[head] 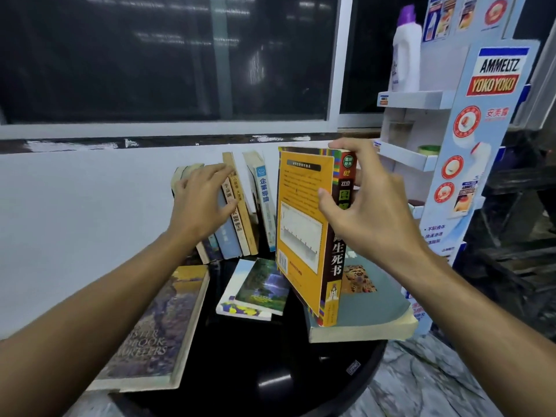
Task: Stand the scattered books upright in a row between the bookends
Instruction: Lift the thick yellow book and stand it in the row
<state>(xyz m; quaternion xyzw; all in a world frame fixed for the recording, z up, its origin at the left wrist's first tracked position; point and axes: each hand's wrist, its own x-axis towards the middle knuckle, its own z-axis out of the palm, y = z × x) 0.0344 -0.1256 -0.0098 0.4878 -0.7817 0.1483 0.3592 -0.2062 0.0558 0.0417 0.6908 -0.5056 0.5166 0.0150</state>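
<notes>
A large paperback lies flat at the round black table's left edge. Your left hand presses spread fingers on the leaning row of books. A small landscape-cover book lies flat before them. Your right hand grips the upright orange book by its spine, over a flat grey book.

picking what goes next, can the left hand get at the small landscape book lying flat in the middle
Probably yes. The small landscape book lies uncovered near the left hand, with nothing between them. That hand rests flat on the leaning books, though, which might tip if it lets go.
</notes>
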